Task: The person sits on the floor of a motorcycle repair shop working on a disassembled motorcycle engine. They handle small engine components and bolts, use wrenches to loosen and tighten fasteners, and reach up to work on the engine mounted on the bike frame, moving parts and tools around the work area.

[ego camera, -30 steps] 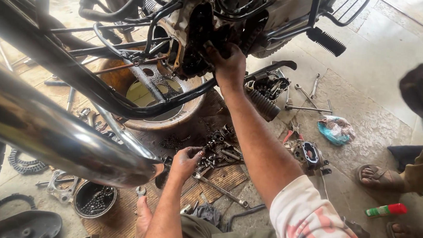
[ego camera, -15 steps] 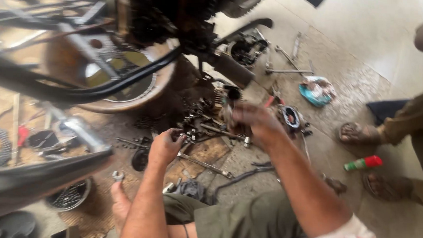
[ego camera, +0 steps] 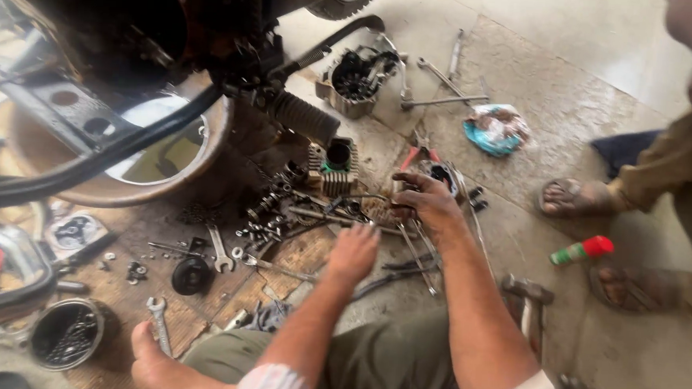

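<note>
Reaching down over a scatter of engine parts on the floor, we hold both hands low near the middle of the frame. Our left hand (ego camera: 352, 252) hovers with fingers loose and spread, grasping nothing, just above a long metal rod (ego camera: 345, 218) that lies across the pile of small bolts and gears (ego camera: 270, 214). Our right hand (ego camera: 428, 200) sits a little higher and to the right, fingers curled down among small parts beside a finned cylinder block (ego camera: 333, 166); whether it grips anything we cannot tell. Red-handled pliers (ego camera: 418, 152) lie just above that hand. Toward the lower left, an open-end wrench (ego camera: 217, 247) rests on the brown board near a black round part (ego camera: 192, 276), and a tin of small pieces (ego camera: 66, 332) stands at the lower left. A motorcycle frame (ego camera: 133, 41) fills the upper left. At the right edge, another person's sandalled foot (ego camera: 578, 199) is planted near a green bottle with a red cap (ego camera: 582, 250).
</note>
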